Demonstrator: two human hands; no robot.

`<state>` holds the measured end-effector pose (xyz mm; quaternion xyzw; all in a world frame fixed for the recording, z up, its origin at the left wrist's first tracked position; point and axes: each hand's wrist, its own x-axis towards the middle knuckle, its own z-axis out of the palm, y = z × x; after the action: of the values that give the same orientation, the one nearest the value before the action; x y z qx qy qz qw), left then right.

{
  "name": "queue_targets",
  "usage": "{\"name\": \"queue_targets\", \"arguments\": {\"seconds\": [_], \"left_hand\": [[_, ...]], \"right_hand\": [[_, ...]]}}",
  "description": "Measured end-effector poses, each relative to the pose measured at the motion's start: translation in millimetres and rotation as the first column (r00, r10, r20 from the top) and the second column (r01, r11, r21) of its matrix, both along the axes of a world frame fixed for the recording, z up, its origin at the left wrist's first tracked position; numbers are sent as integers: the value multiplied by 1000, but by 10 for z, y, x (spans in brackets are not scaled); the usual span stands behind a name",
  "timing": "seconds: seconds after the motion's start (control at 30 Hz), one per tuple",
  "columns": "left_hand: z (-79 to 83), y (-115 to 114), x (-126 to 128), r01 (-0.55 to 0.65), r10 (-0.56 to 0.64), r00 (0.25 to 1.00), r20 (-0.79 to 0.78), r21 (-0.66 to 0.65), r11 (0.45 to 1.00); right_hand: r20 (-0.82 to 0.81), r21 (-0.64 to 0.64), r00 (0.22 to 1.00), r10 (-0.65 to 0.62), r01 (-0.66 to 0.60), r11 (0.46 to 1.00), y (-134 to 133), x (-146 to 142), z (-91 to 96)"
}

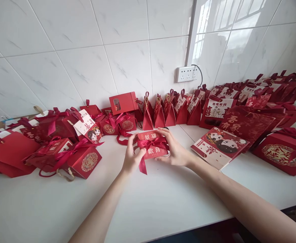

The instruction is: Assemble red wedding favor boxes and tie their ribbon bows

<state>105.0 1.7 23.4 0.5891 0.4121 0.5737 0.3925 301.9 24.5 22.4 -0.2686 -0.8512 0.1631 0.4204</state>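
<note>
Hands: left hand [132, 158] and right hand [175, 149] clasp the ribboned box [151, 154] between them, dead centre;
Close right: printed packet [220, 148] lies flat, just beyond the right forearm;
Left: bow-tied box [86, 162] fronts a jumbled heap;
Behind: triangular boxes [159, 114] line up;
Wall: socket [187, 74], upper right of centre

Looks like smooth, matt card in the near middle box [150, 152], glossy satin-like cloth in its ribbon [157, 143], smooth paper in the flat packet [220, 145] at right, twisted cord in the handle [71, 173] at left, glossy tile on the far wall [127, 60], plastic in the socket [185, 75], and a smooth tabletop [163, 199].
</note>
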Motion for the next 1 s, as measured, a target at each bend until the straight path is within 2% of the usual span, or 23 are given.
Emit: {"name": "queue_targets", "arguments": {"seconds": [0.13, 0.23, 0.33, 0.47, 0.73, 0.87, 1.0], "left_hand": [[14, 31, -23, -17, 18, 999, 29, -12, 1000], [17, 79, -59, -116, 118, 989, 85, -35, 993], [12, 125, -97, -182, 189, 980, 70, -99, 978], [35, 123, -97, -154, 155, 988, 7, -112, 982], [72, 29, -22, -71, 60, 989, -137, -75, 995], [27, 33, -16, -79, 80, 970, -229, 11, 997], [11, 13, -9, -68, 146, 925, -350, 224, 972]], "right_hand": [[-21, 22, 1000, -6, 6, 1000, 5, -5, -27], [-23, 60, 998, -57, 59, 996, 18, -8, -63], [-36, 99, 988, -147, 150, 984, 43, -3, -84], [-60, 127, 969, -238, 244, 961, 80, 13, -86], [-38, 139, 968, -249, 252, 958, 95, 22, -122], [-40, 122, 971, -236, 239, 963, 89, 22, -122], [-40, 124, 976, -214, 217, 968, 84, 18, -118]]}}
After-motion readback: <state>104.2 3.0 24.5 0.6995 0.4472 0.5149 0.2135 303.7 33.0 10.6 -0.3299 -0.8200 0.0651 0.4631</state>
